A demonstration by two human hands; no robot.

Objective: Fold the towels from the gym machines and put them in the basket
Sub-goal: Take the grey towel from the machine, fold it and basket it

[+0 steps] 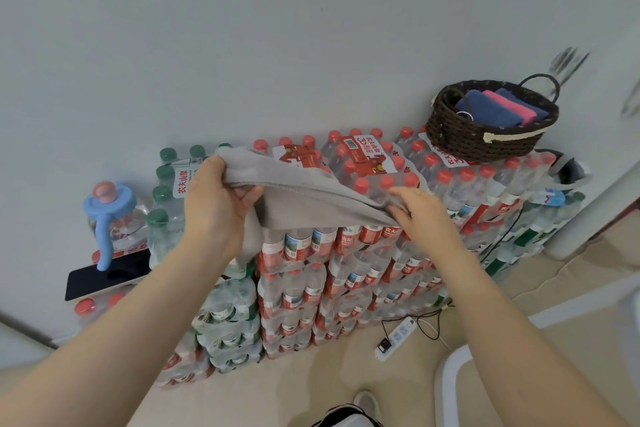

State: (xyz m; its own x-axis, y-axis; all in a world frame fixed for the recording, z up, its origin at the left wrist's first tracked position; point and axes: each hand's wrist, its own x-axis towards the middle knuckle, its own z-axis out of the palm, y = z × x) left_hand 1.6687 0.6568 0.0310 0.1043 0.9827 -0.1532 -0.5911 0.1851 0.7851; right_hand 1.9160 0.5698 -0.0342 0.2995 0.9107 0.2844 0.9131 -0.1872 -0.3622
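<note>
Left hand: my left hand curls around one end of the grey towel, thumb underneath, lifting that end.
Right hand: my right hand pinches the other end low, at the front edge of the stack.
Towel: it stretches between both hands over the stacked water bottle packs, one part hanging below my left hand.
Basket: the dark woven basket sits on the packs to the right, holding folded blue and pink towels.

Grey towel draped over bottle packs; basket holds folded towels
</note>
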